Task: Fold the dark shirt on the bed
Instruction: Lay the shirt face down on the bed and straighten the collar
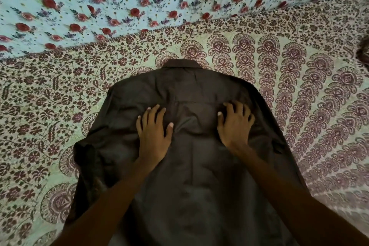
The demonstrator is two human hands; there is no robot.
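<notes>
The dark shirt (191, 181) lies spread back-side up on the bed, collar at the far end and hem toward me. Its left sleeve is bunched in a lump at the left edge. My left hand (153, 136) lies flat on the upper back of the shirt with fingers straight and spread. My right hand (234, 126) presses the shirt a little to the right, fingers spread and slightly bent at the tips. Small wrinkles run between the two hands.
The bed is covered by a cream sheet (299, 90) printed with maroon paisley and flowers. Beyond it, at the top, lies a pale blue cloth (119, 0) with red roses. A dark object (364, 54) shows at the right edge.
</notes>
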